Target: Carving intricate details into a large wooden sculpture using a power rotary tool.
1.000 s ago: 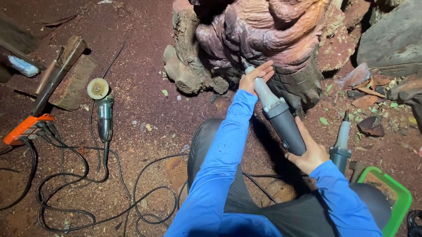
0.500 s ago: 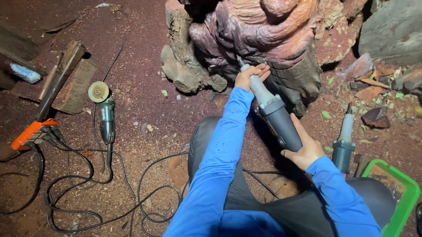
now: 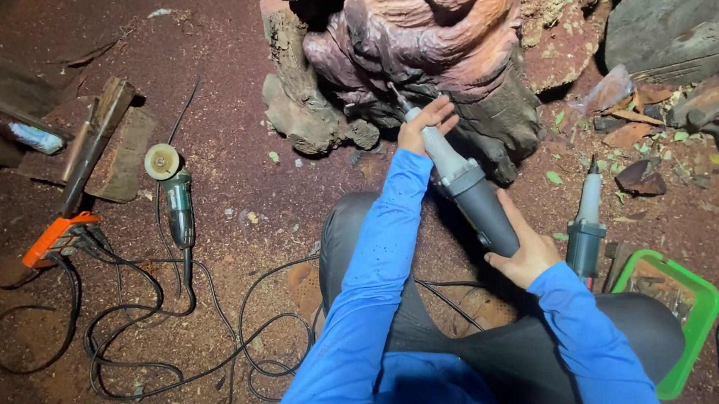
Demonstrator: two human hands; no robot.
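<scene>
My right hand (image 3: 524,255) wraps closed round the dark rear body of the grey die grinder (image 3: 470,192); my left hand (image 3: 425,124) pinches its pale nose, fingers curled, thumb on top; the bit meets the reddish wood carving (image 3: 423,44) low on its front; a second grinder (image 3: 585,220) lies beside my right knee, near a green tray (image 3: 697,331).

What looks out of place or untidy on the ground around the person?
The black power cables lie in tangled loops on the dusty ground at the left, running from the orange power strip close to the person's knee. An angle grinder lies loose among them. Both hands hold the die grinder against the wood carving.
</scene>
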